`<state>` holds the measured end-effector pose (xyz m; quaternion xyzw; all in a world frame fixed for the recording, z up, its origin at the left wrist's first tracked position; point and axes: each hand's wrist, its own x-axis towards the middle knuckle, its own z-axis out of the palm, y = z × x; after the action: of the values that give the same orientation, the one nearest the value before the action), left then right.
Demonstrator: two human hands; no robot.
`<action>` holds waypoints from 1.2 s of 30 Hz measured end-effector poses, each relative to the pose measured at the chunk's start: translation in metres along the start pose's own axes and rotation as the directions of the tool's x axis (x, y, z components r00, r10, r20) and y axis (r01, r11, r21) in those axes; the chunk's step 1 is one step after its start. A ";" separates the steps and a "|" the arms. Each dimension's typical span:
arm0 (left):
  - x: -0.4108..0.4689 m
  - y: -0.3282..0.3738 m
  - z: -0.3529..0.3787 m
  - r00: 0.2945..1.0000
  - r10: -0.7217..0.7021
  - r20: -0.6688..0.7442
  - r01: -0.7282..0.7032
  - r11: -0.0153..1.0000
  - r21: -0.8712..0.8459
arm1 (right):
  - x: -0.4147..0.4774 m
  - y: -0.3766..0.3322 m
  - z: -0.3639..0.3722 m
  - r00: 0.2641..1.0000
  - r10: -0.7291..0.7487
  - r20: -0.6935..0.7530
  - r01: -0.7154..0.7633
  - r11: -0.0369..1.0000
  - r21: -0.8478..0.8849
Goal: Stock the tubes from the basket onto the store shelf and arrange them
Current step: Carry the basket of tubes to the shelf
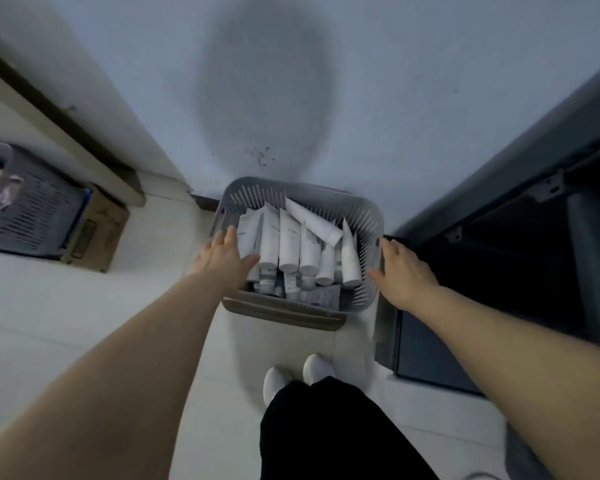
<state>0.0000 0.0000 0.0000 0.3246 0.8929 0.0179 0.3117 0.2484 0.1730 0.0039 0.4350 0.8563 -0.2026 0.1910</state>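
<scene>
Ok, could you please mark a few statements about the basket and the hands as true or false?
1. The basket holds white tubes. True.
2. The left hand and right hand are at opposite sides of it. True.
3. The right hand holds a tube. False: it is at the basket's rim and holds no tube.
4. A second basket is on the right. False: it is on the left.
</scene>
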 end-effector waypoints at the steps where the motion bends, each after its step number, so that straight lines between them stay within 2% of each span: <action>1: 0.012 -0.003 0.006 0.999 -0.024 -0.023 0.023 1.000 -0.018 | 0.008 0.000 0.009 1.000 0.020 -0.010 -0.020 0.999 0.033; 4: 0.045 -0.015 0.019 0.989 -0.138 -0.057 0.133 0.987 -0.088 | 0.029 0.000 0.034 0.994 0.113 0.009 -0.114 0.986 0.119; 7: 0.078 -0.027 0.031 0.980 -0.185 -0.077 0.170 0.969 -0.178 | 0.051 -0.004 0.055 0.981 0.196 0.009 -0.193 0.959 0.208; 11: 0.107 -0.040 0.033 0.977 -0.191 -0.095 0.163 0.955 -0.247 | 0.066 -0.007 0.070 0.960 0.276 -0.054 -0.248 0.922 0.296; 15: 0.123 -0.043 0.032 0.978 -0.198 -0.059 0.147 0.867 -0.477 | 0.071 -0.004 0.080 0.950 0.289 -0.120 -0.232 0.907 0.351; 18: 0.126 -0.051 0.031 0.979 -0.193 -0.060 0.131 0.831 -0.541 | 0.068 -0.008 0.076 0.944 0.317 -0.092 -0.254 0.876 0.411; 23: 0.076 -0.040 0.008 0.963 -0.266 -0.038 0.198 0.798 -0.570 | 0.043 -0.018 0.052 0.950 0.311 -0.018 -0.283 0.887 0.366; 30: -0.023 -0.059 -0.027 0.920 -0.391 0.012 0.323 0.743 -0.585 | -0.022 -0.046 -0.001 0.976 0.196 0.099 -0.215 0.946 0.244; 36: -0.126 -0.083 -0.047 0.845 -0.532 0.052 0.428 0.616 -0.661 | -0.076 -0.081 -0.037 0.991 0.078 0.111 -0.100 0.975 0.201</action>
<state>0.0012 -0.1314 0.0873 -0.0577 0.9039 0.2662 0.3299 0.2180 0.0976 0.0878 0.4794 0.7994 -0.3035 0.1975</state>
